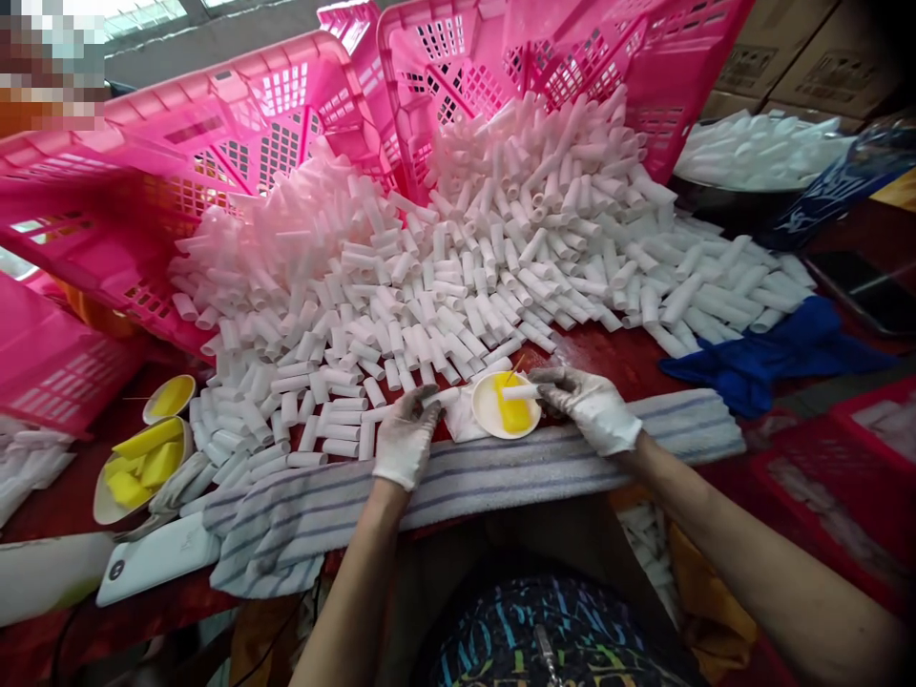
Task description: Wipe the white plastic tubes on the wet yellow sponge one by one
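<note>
My right hand (591, 405), in a white glove with dark fingertips, pinches a short white tube (520, 392). That tube's far end lies over a yellow sponge-like piece (512, 414) in a small white dish (485, 410); whether they touch I cannot tell. My left hand (407, 439), gloved the same way, is closed on another white tube (445, 397) just left of the dish. Beyond both hands spreads a large heap of loose white tubes (465, 277). Under my wrists runs a striped towel (501, 477).
Two tipped pink crates (236, 105) back the heap. At left stand a bowl of yellow pieces (104, 496), a smaller yellow-filled dish (152, 412) and a white phone (161, 558). A blue cloth (780, 353), dark phone (869, 286) and heaped bowl (737, 196) are at right.
</note>
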{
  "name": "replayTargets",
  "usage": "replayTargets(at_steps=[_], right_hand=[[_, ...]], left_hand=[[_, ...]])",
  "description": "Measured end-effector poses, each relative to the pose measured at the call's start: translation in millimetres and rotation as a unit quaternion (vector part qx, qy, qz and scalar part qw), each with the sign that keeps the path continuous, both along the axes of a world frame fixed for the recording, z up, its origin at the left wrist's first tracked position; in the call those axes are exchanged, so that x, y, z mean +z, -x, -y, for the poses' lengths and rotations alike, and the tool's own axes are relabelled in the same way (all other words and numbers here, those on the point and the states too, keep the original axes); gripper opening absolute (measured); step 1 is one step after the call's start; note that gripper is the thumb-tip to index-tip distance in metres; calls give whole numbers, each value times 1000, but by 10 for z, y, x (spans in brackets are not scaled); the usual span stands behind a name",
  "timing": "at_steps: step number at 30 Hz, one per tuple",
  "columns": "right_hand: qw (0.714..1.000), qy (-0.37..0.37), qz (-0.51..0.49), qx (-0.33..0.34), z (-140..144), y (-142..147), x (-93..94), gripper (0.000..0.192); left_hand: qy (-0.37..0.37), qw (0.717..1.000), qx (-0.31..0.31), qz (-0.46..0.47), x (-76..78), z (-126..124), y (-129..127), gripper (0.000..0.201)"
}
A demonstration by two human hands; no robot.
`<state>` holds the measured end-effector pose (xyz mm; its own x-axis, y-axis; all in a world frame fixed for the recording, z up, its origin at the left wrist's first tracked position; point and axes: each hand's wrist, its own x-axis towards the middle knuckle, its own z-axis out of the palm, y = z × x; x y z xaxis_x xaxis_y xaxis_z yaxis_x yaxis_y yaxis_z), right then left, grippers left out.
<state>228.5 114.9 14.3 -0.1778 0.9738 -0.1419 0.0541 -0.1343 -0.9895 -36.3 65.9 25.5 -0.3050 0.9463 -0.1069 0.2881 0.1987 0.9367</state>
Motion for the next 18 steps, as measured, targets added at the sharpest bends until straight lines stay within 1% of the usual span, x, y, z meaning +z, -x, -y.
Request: replayTargets(at_steps=[3, 5, 7, 9, 10, 12, 14, 16, 18], right_hand=[[998, -52, 45, 4, 24, 11, -179, 46], [993, -87, 72, 25, 56, -44, -239, 41], [990, -92, 104, 40, 84, -96, -257, 41], [985, -85, 145, 43, 96, -122, -249, 42], [982, -94, 160, 46, 97, -124, -241, 41], [975, -140, 167, 50, 96, -116, -222, 37], [972, -175, 151, 49, 104, -104, -199, 36], [976, -154, 146, 46, 126, -94, -181, 40], [981, -112, 152, 44, 156, -83, -182, 45]], left_hand=[[-37, 995, -29, -85, -104, 60, -69, 27], [-42, 986, -48, -155, -138, 73, -84, 29], [-17, 970, -67, -233, -132, 74, -84, 33], [17, 949, -82, -305, -99, 73, -79, 34], [31, 939, -87, -333, -79, 73, -77, 34], [46, 930, -82, -355, -48, 78, -76, 33], [45, 940, -55, -334, -30, 86, -77, 33], [40, 949, -29, -312, -16, 95, -81, 32], [31, 941, -26, -337, 1, 97, -89, 28]])
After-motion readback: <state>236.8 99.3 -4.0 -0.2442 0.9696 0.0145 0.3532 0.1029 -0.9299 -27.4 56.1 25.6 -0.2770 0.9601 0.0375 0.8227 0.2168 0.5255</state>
